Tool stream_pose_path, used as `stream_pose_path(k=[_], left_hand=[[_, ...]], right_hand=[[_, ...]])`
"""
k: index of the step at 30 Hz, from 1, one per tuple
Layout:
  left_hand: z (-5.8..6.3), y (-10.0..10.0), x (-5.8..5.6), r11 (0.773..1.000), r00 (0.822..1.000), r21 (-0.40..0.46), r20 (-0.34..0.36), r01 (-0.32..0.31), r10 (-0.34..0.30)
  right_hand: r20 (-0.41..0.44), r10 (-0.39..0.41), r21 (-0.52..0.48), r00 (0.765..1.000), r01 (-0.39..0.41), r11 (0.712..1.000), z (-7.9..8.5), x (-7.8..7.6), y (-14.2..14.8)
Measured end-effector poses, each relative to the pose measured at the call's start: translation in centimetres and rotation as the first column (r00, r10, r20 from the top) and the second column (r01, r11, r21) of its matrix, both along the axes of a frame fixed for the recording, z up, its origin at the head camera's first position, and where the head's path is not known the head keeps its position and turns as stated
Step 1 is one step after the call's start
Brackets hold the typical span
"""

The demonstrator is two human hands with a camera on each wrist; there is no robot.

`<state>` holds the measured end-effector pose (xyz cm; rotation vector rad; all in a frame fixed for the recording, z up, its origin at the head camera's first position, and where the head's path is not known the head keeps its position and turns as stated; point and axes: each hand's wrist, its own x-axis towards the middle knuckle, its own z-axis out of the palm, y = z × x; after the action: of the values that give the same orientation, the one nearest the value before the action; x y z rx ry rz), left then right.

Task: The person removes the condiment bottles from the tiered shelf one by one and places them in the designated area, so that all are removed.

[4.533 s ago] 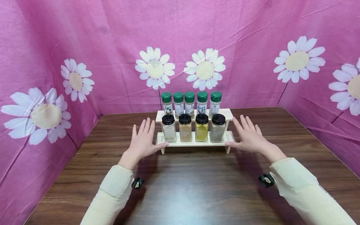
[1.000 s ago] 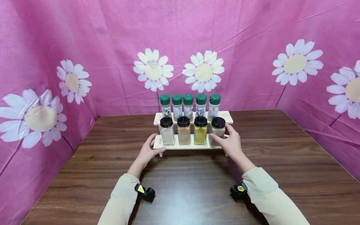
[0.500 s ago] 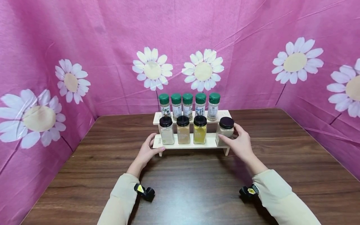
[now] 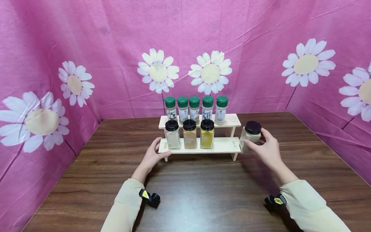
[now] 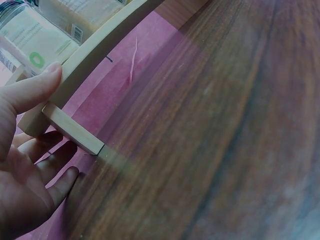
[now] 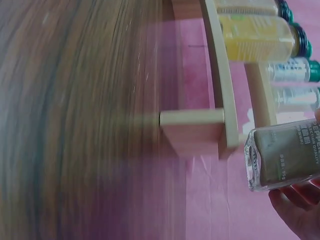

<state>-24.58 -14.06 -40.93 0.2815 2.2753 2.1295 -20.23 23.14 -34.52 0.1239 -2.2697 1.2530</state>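
In the head view, a two-tier pale wooden spice rack [image 4: 224,146] stands on the table. My left hand [image 4: 150,155] grips the lower shelf's left end, thumb on top and fingers around the end and underneath. Off the rack's right end, my right hand [image 4: 268,149] holds a square glass pepper jar [image 4: 251,138] with a black lid. In the right wrist view, that pepper jar [image 6: 287,154] is clear of the shelf, its base in the air and its label partly legible. Three black-lidded jars, pale [image 4: 173,138], tan [image 4: 190,139] and yellow [image 4: 207,138], stand upright on the lower shelf.
Several green-capped spice bottles [image 4: 194,111] line the upper shelf. The dark wood-grain table [image 4: 197,187] stretches to both sides and in front. A pink cloth [image 4: 185,29] printed with daisies hangs behind and at the sides. Both wrists carry small black cameras [image 4: 153,199].
Earlier both hands were spread beside the rack. Since then my left hand has gripped its left end. My right hand has taken the pepper jar from the lower shelf and carried it right.
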Motion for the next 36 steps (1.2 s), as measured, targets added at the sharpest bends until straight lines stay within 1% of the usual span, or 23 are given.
stream_pose_path(k=[2,4,8,9,11,15,20,23,25,30,33,36], left_hand=[[0.0,0.0,0.0,1.0,1.0,0.001,0.001,-0.003,0.003],[0.1,0.1,0.1,1.0,1.0,0.007,0.002,-0.006,0.006],[0.1,0.1,0.1,1.0,1.0,0.015,0.003,-0.003,0.003],[0.1,0.1,0.1,1.0,1.0,0.017,0.003,-0.001,0.001],[0.1,0.2,0.1,1.0,1.0,0.014,0.003,-0.001,0.001],[0.2,0.1,0.2,1.0,1.0,0.006,0.004,-0.003,0.003],[0.2,0.1,0.2,1.0,1.0,0.015,0.01,-0.002,0.002],[0.1,0.1,0.2,1.0,1.0,0.016,0.015,-0.002,0.002],[0.0,0.1,0.2,1.0,1.0,0.009,0.02,-0.006,0.006],[0.0,0.0,0.1,1.0,0.999,-0.009,0.043,-0.013,0.014],[0.4,0.1,0.2,1.0,0.998,-0.003,0.056,-0.008,0.008],[1.1,0.3,0.6,1.0,0.998,-0.006,0.057,-0.004,0.004]], right_hand=[[-0.004,-0.013,0.005,1.0,0.013,1.0,-0.1,0.0,0.7],[-0.021,0.01,-0.049,1.0,-0.011,0.999,-0.8,-0.5,1.7],[-0.03,0.016,-0.047,0.999,-0.017,0.999,-1.0,-0.8,2.7],[-0.032,0.019,-0.044,0.999,-0.021,0.999,-1.0,-0.9,2.9],[-0.015,-0.016,0.023,1.0,0.016,1.0,-0.4,-0.8,2.7],[0.019,-0.031,0.024,0.999,0.031,0.999,-0.4,-1.5,3.0],[0.066,-0.075,0.011,0.995,0.074,0.997,-0.8,-2.9,3.2],[0.066,-0.073,0.007,0.995,0.073,0.997,-1.1,-3.8,3.3],[0.057,-0.063,0.021,0.996,0.062,0.998,-1.3,-4.3,3.4],[0.064,-0.071,0.034,0.995,0.069,0.997,-2.0,-5.7,3.6],[0.07,-0.067,0.038,0.995,0.064,0.997,-2.3,-6.5,3.7],[0.074,-0.056,0.04,0.996,0.053,0.998,-2.6,-7.3,3.7]])
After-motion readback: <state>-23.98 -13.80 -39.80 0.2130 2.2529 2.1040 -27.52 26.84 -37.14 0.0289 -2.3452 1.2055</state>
